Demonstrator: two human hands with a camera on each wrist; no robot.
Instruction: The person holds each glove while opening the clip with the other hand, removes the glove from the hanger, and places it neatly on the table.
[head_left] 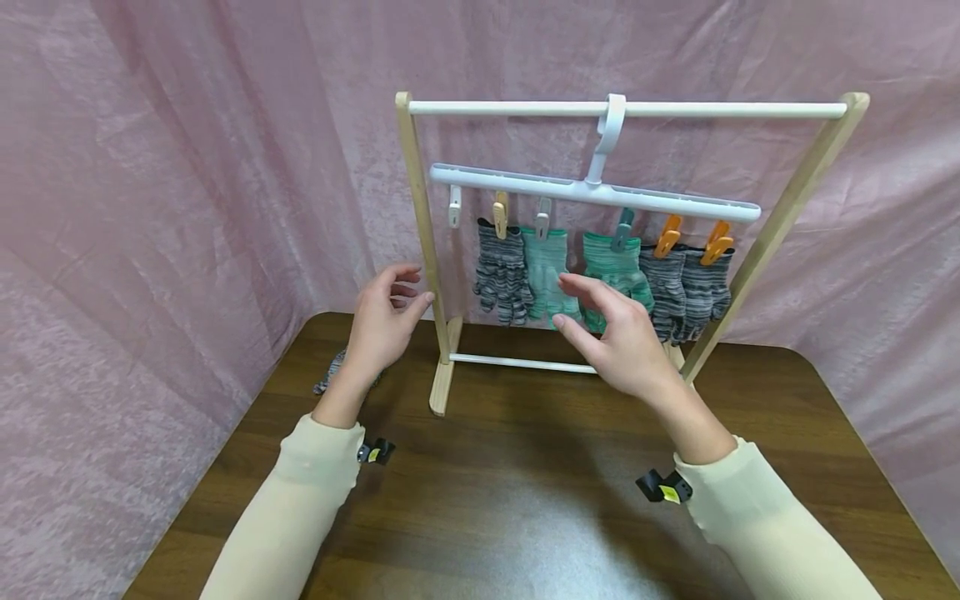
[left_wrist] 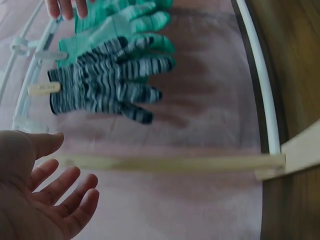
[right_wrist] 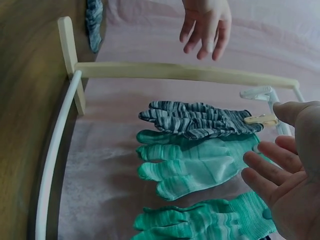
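Both hands are up and empty, fingers loosely spread. The left hand (head_left: pixel 386 321) hovers left of centre by the rack's wooden post (head_left: pixel 420 225); the right hand (head_left: pixel 618 337) floats mid-frame just before the green gloves (head_left: pixel 547 271). The gloves hang fingers-down, each held by a clip on the white hanger (head_left: pixel 592 192). A spare grey glove (head_left: pixel 330 372) lies on the surface, half hidden behind the left wrist.

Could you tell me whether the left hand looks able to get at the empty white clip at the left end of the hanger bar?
Probably yes. The left hand is open and holds nothing, just left of the wooden rack post. The empty white plastic clip hangs bare just past that post, with nothing between them but the post itself.
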